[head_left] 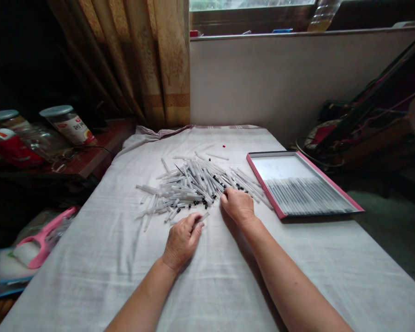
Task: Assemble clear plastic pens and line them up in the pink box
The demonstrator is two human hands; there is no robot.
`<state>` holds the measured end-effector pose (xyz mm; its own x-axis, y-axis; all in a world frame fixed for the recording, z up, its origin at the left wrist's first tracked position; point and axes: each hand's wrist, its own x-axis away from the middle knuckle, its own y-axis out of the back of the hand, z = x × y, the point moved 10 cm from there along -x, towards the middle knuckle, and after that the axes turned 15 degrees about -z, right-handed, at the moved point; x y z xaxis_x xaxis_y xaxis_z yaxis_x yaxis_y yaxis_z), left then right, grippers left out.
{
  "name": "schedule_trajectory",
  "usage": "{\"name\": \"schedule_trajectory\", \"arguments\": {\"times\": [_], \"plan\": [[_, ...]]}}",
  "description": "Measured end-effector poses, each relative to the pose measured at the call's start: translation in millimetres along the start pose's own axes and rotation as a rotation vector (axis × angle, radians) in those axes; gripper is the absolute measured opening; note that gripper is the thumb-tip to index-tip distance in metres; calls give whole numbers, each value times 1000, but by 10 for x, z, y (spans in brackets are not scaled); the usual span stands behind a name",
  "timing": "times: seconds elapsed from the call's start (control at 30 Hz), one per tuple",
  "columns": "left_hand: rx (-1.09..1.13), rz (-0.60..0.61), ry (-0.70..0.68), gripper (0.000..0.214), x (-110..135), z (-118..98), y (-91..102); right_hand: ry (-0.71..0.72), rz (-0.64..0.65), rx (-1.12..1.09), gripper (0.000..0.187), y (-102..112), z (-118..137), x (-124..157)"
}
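A loose heap of translucent white pen tubes [193, 182], with small black caps [204, 201] scattered among them, lies on the cloth-covered table. My left hand [183, 237] is closed in front of the heap, pinching a translucent pen tube [203, 217] whose end sticks out past the fingertips. At the heap's right front edge, my right hand [238, 204] is closed with its fingertips down by the caps and tubes. Whatever those fingers pinch is hidden. To the right, a shallow pink-edged box [251, 162] holds a neat row of similar tubes [304, 196].
A tiny red piece [224, 146] lies beyond the heap on the white cloth [210, 286]. Jars [69, 124] stand on a dark red side table at left. Below them is a pink-handled item [43, 237]. Behind the table are a curtain [152, 60] and a wall [249, 78].
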<state>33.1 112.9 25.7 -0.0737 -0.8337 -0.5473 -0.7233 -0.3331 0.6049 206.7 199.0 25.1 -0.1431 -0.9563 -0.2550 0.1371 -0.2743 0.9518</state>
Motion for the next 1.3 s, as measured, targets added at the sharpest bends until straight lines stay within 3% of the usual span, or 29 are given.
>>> {"name": "schedule_trajectory", "arguments": {"times": [0.13, 0.27, 0.4, 0.53, 0.73, 1.0, 1.17, 1.3], "plan": [[11, -29, -73, 20, 6, -75, 31, -20, -183, -208, 24, 218, -254, 75], [-12, -57, -110, 21, -13, -102, 62, -167, -380, -685, 23, 358, -610, 303], [-39, -93, -74, 20, -42, -53, 100, -416, -373, -1125, 29, 193, -832, 486], [-29, -102, -71, 20, -43, -43, 106, -587, -348, -1392, 27, 85, -872, 546], [-6, -101, -61, 20, -37, -51, 107, -570, -337, -1469, 23, 161, -814, 551], [-1, -67, -69, 20, -40, -72, 89, -632, -435, -1454, 23, 190, -979, 548], [-16, -49, -98, 21, -27, -101, 66, -592, -362, -1446, 25, 160, -847, 560], [-21, -28, -133, 22, -14, -150, 44, -487, -208, -1425, 26, 98, -549, 613]]}}
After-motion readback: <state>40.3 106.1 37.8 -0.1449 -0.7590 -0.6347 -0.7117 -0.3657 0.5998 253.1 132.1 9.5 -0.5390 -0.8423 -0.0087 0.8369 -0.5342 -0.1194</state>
